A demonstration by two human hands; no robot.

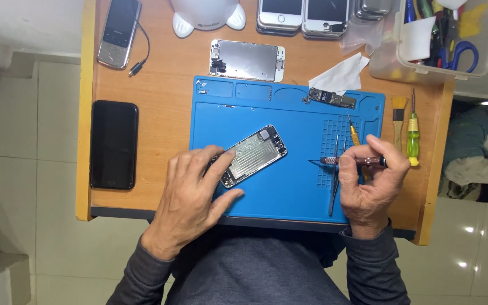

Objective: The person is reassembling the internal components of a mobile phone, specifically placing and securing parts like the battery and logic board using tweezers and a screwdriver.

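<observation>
One opened phone (253, 155), one screwdriver (352, 160), two hands

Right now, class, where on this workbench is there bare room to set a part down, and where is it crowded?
Free: the blue silicone mat between the opened phone chassis and the screwdriver; bare wood between the black phone and the mat. Crowded: the back edge and the clear plastic tool tub.

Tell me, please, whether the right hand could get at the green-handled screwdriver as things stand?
Probably yes: the green-handled screwdriver lies bare just beyond the right hand, though that hand already holds a dark screwdriver.
</observation>
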